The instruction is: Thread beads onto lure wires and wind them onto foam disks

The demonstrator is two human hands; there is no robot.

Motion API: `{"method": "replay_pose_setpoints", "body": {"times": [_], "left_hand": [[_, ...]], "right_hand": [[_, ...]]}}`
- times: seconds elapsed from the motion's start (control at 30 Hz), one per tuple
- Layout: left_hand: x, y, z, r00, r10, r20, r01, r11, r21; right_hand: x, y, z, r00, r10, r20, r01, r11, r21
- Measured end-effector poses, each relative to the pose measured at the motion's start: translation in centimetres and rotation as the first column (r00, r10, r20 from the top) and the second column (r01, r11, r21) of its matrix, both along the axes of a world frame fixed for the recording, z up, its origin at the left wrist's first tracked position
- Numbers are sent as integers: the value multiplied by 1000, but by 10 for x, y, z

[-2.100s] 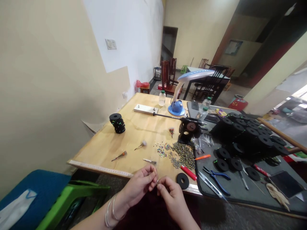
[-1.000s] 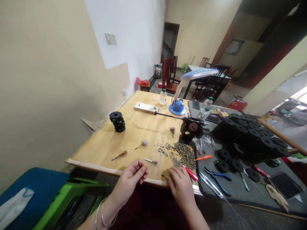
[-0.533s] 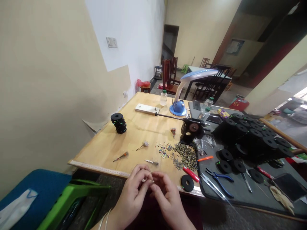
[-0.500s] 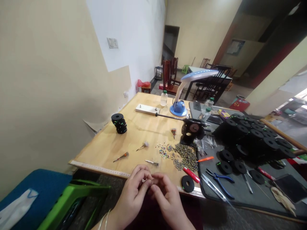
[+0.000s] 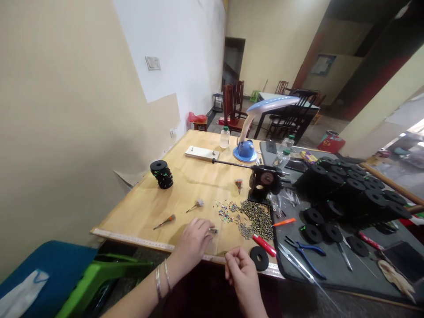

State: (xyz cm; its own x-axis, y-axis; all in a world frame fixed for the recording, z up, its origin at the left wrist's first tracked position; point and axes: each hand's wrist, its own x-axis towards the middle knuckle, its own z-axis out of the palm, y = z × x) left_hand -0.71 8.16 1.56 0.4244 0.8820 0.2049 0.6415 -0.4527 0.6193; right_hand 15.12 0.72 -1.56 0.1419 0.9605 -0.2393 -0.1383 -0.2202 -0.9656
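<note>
My left hand (image 5: 195,238) rests low over the table with its fingers curled down around a small brush-like bundle (image 5: 213,231). Only the bundle's greyish end shows past the fingertips. At the table's front edge, my right hand (image 5: 241,267) is closed in a pinch. A tiny dark piece (image 5: 226,252) sticks out at its fingertips, too small to name. Right of that hand lies a black foam ring (image 5: 259,258), with a red-handled tool (image 5: 264,245) beyond it. Small coloured beads (image 5: 226,212) and a heap of small metallic pieces (image 5: 258,216) are spread ahead.
More brush-like bundles (image 5: 164,221) lie to the left, near a stack of foam rings (image 5: 161,174). A black clamp device (image 5: 261,183) and a blue lamp (image 5: 245,151) stand farther back. The grey mat (image 5: 334,276) holds blue pliers (image 5: 306,254), scissors-like tweezers (image 5: 296,263) and many black rings.
My hands have come apart. The left moved forward onto the small bundle on the table; the right shifted slightly to the right, fingers pinched. The view tilted a little.
</note>
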Motion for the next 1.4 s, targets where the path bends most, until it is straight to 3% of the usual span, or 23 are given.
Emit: {"method": "replay_pose_setpoints", "body": {"times": [0.1,0.17,0.33,0.43,0.53,0.63,0.73,0.97,1.27,1.4], "left_hand": [[4,12,-13,991,-5,-131,7,1000,14],[5,14,-19,991,6,-135,-7,1000,-6],[-4,-3,-18,986,96,138,-66,976,-208],[-9,-24,-13,922,186,339,-27,906,-422],[-8,-43,-12,843,261,470,45,837,-546],[-3,-54,-18,788,308,532,140,753,-643],[5,-61,-27,759,370,537,144,708,-691],[13,-71,-35,732,396,554,113,731,-673],[10,-74,-31,793,298,531,85,809,-582],[10,-76,-36,787,305,537,90,803,-589]], "right_hand": [[1,-2,-5,996,-62,-68,59,997,-46],[0,-4,-8,993,-80,-92,74,995,-60],[-2,-8,-10,990,-60,-129,49,995,-81],[-4,-10,-9,988,-31,-148,21,997,-73],[-6,-12,-8,986,12,-163,-24,997,-73],[-10,-14,-6,985,70,-156,-80,995,-62],[-13,-16,-5,986,93,-135,-101,994,-52],[-13,-15,-2,991,81,-102,-87,995,-57],[-12,-15,-2,995,94,-17,-94,995,-33],[-11,-15,-2,996,91,5,-91,996,-21]]}}
